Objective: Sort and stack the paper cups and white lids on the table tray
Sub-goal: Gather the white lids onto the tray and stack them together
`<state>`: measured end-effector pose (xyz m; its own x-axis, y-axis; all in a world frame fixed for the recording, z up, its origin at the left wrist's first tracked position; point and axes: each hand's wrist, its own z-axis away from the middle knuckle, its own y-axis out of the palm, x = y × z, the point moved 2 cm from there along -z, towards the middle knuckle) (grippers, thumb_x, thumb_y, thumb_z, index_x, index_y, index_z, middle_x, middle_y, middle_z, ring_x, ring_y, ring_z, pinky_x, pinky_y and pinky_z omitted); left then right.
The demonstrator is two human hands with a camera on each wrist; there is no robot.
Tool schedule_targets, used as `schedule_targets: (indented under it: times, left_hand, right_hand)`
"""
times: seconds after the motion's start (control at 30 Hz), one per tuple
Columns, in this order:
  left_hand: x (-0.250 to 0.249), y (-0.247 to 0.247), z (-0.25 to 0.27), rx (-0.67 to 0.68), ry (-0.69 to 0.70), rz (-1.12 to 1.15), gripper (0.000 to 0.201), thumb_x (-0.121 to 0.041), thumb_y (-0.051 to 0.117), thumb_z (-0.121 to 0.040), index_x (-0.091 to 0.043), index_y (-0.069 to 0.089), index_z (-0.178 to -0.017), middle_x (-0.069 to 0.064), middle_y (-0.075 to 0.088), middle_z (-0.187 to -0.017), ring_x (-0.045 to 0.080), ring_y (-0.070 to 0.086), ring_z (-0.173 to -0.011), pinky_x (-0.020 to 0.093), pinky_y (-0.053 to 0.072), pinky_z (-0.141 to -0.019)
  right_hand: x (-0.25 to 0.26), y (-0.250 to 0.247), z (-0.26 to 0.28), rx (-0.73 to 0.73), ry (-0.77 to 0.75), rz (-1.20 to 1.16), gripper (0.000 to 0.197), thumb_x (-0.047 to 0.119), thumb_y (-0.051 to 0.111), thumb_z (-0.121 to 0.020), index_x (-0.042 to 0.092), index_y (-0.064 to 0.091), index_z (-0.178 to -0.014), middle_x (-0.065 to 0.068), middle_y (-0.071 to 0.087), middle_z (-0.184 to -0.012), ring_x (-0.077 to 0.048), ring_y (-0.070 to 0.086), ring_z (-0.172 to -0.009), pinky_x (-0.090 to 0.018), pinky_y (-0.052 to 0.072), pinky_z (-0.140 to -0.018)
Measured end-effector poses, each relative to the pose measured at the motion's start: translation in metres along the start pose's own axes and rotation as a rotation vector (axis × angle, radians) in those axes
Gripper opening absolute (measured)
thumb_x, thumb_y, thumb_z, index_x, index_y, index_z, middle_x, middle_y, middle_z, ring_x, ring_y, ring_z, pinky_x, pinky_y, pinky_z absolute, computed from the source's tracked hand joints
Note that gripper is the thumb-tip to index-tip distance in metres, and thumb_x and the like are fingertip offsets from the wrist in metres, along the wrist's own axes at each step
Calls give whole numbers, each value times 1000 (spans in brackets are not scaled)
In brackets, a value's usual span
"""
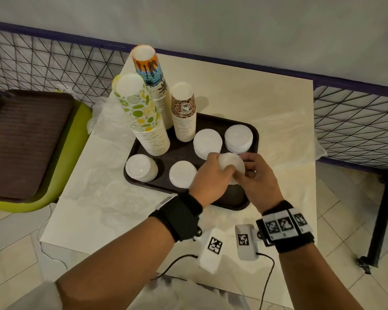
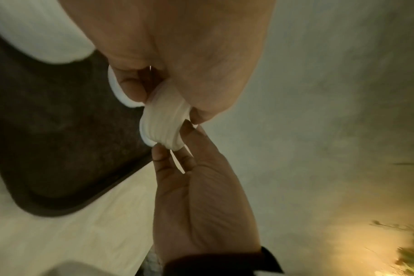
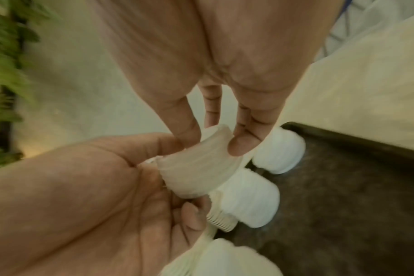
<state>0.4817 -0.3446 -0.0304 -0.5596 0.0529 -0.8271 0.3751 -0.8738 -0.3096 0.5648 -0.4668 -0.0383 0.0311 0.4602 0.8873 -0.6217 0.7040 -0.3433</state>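
A dark tray [image 1: 235,203] on the cream table carries three cup stacks: lime-print [image 1: 141,115], palm-print [image 1: 152,79] and leopard-print [image 1: 184,113]. White lid stacks stand on it at the back [image 1: 207,143], back right [image 1: 238,138], front left [image 1: 141,167] and front middle [image 1: 182,174]. Above the tray's near right part, my left hand [image 1: 220,170] and right hand [image 1: 248,170] together grip a small stack of white lids [image 1: 232,164]. The wrist views show the held lids [image 2: 164,125] [image 3: 201,168] pinched from both sides by curled fingers.
A second brown tray [image 1: 25,142] lies on a green chair [image 1: 74,153] to the left. Clear plastic wrap [image 1: 105,117] lies crumpled on the table beside the cups. A wire mesh fence [image 1: 54,63] runs behind. A black table leg [image 1: 383,215] stands at right.
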Motion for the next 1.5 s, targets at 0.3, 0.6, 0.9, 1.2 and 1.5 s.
schedule_targets:
  times: [0.3,0.6,0.9,1.2,1.5]
  left_hand:
    - [78,-149,51,-219,-33,165,35,-32,69,-96,-29,62,-131,-7,69,-118,15,68,-107,33,58,-84]
    - [118,-217,33,-388,-29,-63,36,-42,64,-89,-18,73,-116,1,74,-112,22,69,-105,44,55,-97]
    - [137,-213,-2,-324,-89,-187,35,-27,53,-102,-9,63,-130,10,67,-122,26,60,-114,32,44,-90]
    - [133,-198,1,-195,-80,-144,39,-26,40,-109,-12,53,-143,12,61,-140,29,56,-126,31,39,-103]
    - [135,-194,-8,-157,-150,11,44,-28,44,-106,-13,48,-147,11,58,-142,29,56,-126,42,44,-112]
  right_hand:
    - [51,142,17,224,-61,26,27,25,69,-92,28,59,-117,11,63,-100,-16,68,-95,-46,61,-81]
    - [71,241,-4,135,59,229,34,22,60,-96,17,54,-129,-12,55,-127,-27,59,-107,-34,46,-95]
    - [72,266,-5,39,117,441,35,24,52,-101,12,48,-134,-12,37,-133,-34,58,-111,-32,42,-85]
    - [71,257,-9,74,144,530,35,19,40,-107,6,47,-140,-14,52,-141,-26,48,-131,-29,34,-106]
    - [68,261,-15,64,224,435,39,20,41,-106,6,43,-142,-16,57,-139,-30,56,-127,-33,41,-100]
